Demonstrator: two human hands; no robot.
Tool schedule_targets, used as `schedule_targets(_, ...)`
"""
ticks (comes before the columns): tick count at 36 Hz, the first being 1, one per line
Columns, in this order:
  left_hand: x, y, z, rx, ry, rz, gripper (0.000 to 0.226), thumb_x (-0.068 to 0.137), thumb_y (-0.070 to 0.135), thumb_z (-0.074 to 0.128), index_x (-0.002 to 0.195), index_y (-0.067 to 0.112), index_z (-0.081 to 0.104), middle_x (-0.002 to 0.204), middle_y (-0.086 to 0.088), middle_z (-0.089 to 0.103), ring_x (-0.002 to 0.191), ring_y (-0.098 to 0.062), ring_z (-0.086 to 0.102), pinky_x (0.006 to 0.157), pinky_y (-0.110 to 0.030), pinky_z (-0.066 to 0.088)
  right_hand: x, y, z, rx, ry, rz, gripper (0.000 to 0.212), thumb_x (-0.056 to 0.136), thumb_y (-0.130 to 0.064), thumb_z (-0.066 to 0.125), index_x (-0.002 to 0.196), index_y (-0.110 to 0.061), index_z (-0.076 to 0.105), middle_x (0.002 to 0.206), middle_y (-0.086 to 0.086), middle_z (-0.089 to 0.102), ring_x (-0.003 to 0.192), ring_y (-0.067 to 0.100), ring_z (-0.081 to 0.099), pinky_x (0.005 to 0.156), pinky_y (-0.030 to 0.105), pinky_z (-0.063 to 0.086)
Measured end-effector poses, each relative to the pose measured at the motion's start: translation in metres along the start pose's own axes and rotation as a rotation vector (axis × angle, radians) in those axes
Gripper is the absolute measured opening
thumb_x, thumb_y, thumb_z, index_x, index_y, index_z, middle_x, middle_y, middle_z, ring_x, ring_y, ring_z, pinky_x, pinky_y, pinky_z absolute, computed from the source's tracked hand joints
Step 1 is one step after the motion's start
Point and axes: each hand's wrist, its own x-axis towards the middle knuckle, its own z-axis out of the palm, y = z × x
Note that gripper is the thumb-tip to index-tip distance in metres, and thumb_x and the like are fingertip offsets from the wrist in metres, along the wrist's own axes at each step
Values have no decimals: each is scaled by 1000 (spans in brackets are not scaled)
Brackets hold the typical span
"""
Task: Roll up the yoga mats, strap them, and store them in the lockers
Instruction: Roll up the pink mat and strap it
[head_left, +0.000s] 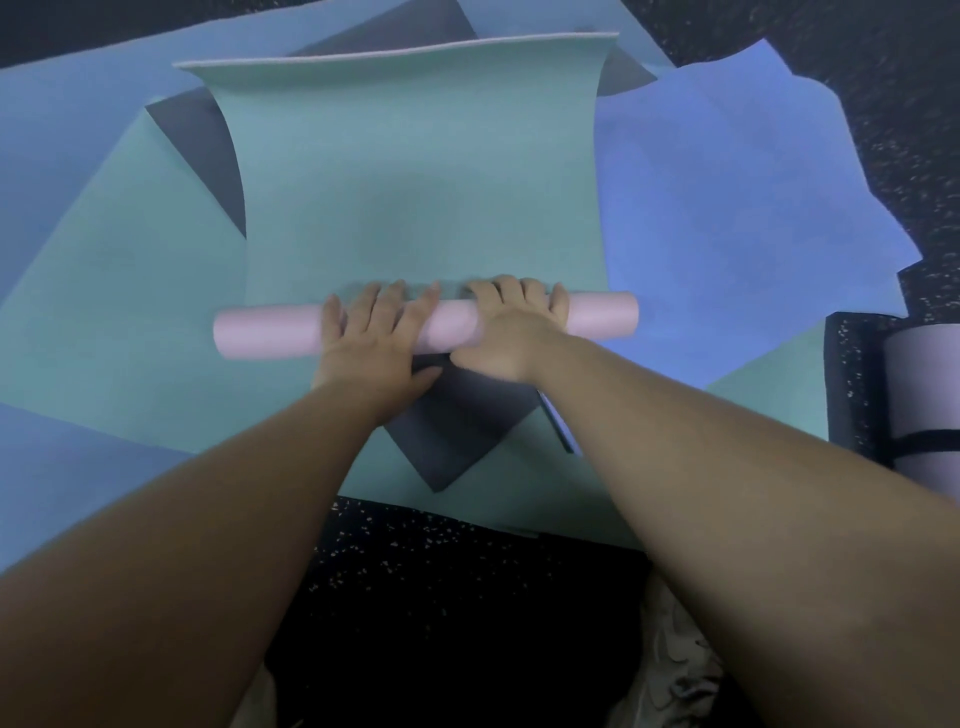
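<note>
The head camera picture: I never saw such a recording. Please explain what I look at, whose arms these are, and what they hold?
There is no machine here. A person wears a camera on the head, so you look down along their own arms. The left hand and right hand press on a pink roll: a mat, teal on top and pink underneath, partly rolled up. Other flat mats lie overlapping on the dark floor. At the right edge lies a grey mat, already rolled and strapped.

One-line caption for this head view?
Both hands, left hand and right hand, rolling a teal mat into a pink roll.
</note>
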Motion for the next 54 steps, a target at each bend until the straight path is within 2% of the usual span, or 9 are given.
schedule_targets(6,15,-6,-5,62,-54,1,95,85,61,56,153,36,-5,158,-4,15,145,-27,12,117,-50,6,-12,14,38,-68,377,-56,71,89,-28,53,151,-24,21,151,-1,27,142,24,16,117,46,-5)
schedule_targets(11,19,-6,-4,114,-7,-21,85,89,52,56,153,37,2,144,-10,31,130,-32,30,114,-45,14,-6,10,46,-123,440,4,60,96,-15,45,151,-20,21,148,4,29,142,27,18,116,53,1)
schedule_targets(16,11,-8,-1,175,105,46,76,85,40,67,151,28,30,120,-17,52,106,-37,48,98,-49,32,-6,15,51,-277,545,-19,56,80,-19,68,133,-18,49,119,6,54,112,30,49,98,47,25)
schedule_targets(21,-3,-10,-2,185,77,54,72,91,44,57,152,32,21,125,-12,48,111,-34,44,102,-46,27,-17,20,61,-304,685,-106,59,65,-22,81,119,-16,58,100,5,61,90,30,56,81,42,27)
schedule_targets(25,-28,-4,2,185,48,32,71,92,47,54,152,34,20,125,-8,47,111,-31,43,102,-44,28,-36,19,67,-286,702,-135,61,66,-23,76,119,-16,46,99,5,60,88,29,55,80,41,27)
schedule_targets(31,-67,1,19,136,193,88,79,58,27,89,130,21,58,91,-15,57,77,-34,53,76,-48,44,-66,24,94,-280,737,-200,62,66,-32,77,119,-17,48,103,5,61,91,28,44,77,42,28)
schedule_targets(38,-112,12,24,140,142,85,78,49,26,92,122,21,65,87,-13,60,71,-33,55,71,-48,47,-105,22,118,-334,776,-205,44,76,-38,51,116,-18,49,99,5,63,85,27,52,72,40,31)
schedule_targets(49,-168,28,40,91,54,3,67,62,21,79,123,26,53,80,-9,58,69,-31,55,70,-44,45,-141,25,140,-318,733,-319,42,77,-39,46,113,-17,49,93,5,63,85,27,44,72,40,30)
schedule_targets(54,-166,28,43,52,-9,-40,77,56,27,85,123,28,46,83,-9,58,71,-31,55,70,-44,44,-144,23,142,-270,627,-273,44,79,-36,48,117,-15,52,99,7,64,91,29,55,78,42,33)
